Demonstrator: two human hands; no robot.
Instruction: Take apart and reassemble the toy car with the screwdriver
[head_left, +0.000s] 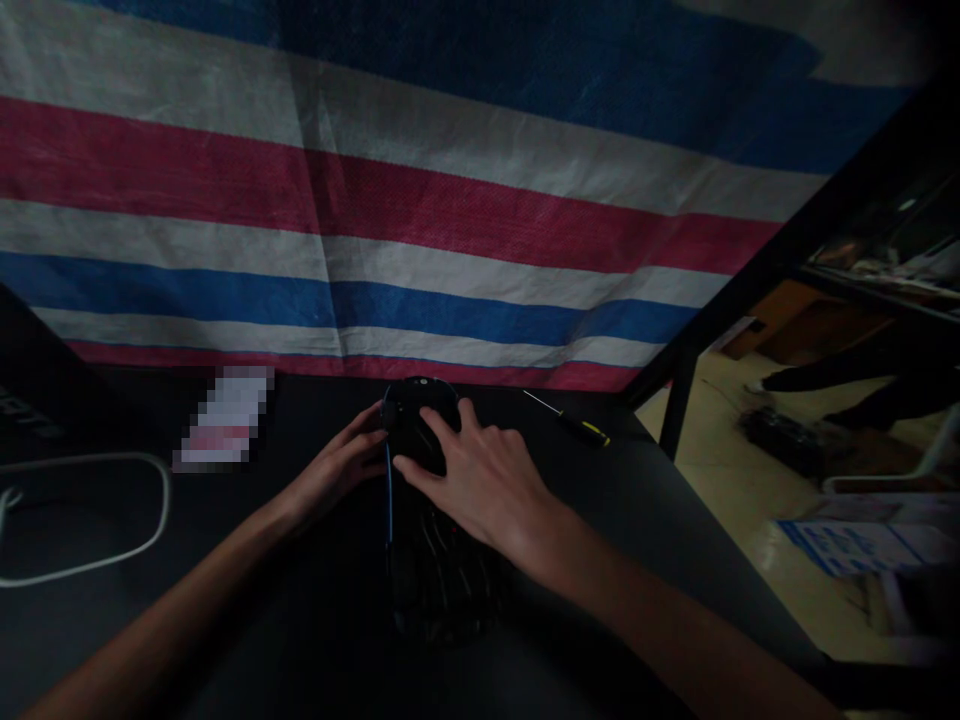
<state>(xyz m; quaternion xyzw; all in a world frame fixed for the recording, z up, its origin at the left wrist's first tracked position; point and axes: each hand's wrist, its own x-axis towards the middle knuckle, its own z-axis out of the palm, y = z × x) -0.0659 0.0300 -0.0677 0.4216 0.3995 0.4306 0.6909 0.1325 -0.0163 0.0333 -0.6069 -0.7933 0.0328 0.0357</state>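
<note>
A black device (420,420) with a rounded top lies in the middle of a dark table (600,500); its lower part (442,580) is dim and hard to make out. A thin blue wire (388,500) runs down its left side. My right hand (472,470) rests on top of the device, fingers spread over it. My left hand (341,465) touches the device's left edge with curled fingertips, close to the blue wire.
A small screwdriver with a yellow and black handle (581,427) lies to the right. A white cable loop (97,520) lies at the left, with a blurred card (225,415) behind it. A striped red, white and blue tarp (450,200) hangs behind. The table edge drops to a floor at right.
</note>
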